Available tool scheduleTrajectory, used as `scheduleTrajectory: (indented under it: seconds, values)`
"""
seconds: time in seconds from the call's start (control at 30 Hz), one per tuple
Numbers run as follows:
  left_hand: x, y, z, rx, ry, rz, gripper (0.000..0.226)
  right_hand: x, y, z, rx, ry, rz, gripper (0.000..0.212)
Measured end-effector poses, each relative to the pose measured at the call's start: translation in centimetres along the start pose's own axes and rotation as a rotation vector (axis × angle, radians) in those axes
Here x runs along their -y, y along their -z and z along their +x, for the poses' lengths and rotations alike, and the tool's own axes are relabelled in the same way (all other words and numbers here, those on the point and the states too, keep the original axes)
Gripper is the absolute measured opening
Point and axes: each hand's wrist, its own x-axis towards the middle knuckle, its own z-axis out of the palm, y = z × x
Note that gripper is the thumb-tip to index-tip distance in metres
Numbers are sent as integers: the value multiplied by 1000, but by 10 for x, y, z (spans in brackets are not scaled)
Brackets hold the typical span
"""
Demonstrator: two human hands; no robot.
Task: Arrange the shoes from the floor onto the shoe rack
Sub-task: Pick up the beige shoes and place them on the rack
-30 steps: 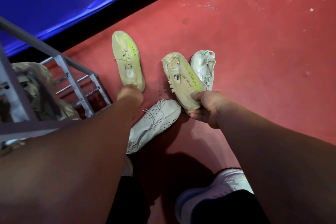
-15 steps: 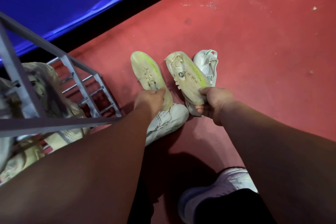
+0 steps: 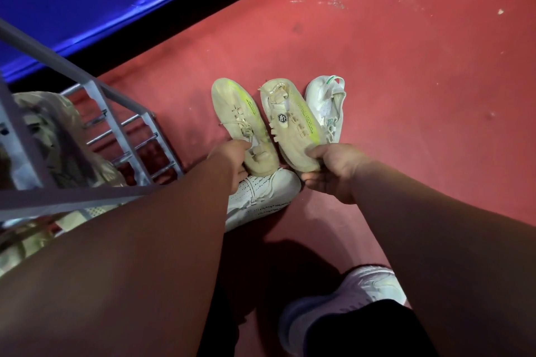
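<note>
while the rack (image 3: 121,101) holds shoes, both hands' fingers clasp tan shoes (image 3: 243,122).

Matt grey metal rack (image 3: 121,101), scuffed red floor (image 3: 406,81), knit-cloth beige shoes (image 3: 293,124).

Just the one head-worn wide-angle view here, looking steeply down from close over the person's own forearms at the red floor (image 3: 406,72), with the grey shoe rack (image 3: 121,101) squeezed in at the left edge and a blue wall running across the top.
</note>
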Motion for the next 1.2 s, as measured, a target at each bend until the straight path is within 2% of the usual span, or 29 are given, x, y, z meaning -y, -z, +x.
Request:
scheduleTrajectory:
  seconds: [0.1, 0.23, 0.53, 0.73, 0.87, 0.97, 1.07, 1.2]
  values:
    - [-1, -5, -3, 77, 47, 22, 25, -2, -5, 0, 87, -18, -22, 9]
    - [-2, -10, -3, 105, 47, 70, 20, -1, -12, -1, 137, -18, -24, 13]
    - [-9, -12, 9, 171, 92, -153, 56, -1, -5, -2, 144, 7, 25, 12]
    - [-12, -20, 4, 170, 58, -141, 33, 5, 3, -4, 149, 37, 117, 4]
    - [-9, -19, 1, 192, 75, -122, 23, 11, 6, -8, 291, 30, 346, 17]
    - [-5, -17, -5, 291, 75, -124, 16, 19, 0, -12, 373, 62, 516, 21]
    - [-5, -14, -5, 353, 90, -94, 10, 24, -6, -10, 264, 103, 452, 16]
    - [-5, -8, -4, 331, 161, -109, 13, 18, -3, 0, 51, 116, 302, 16]
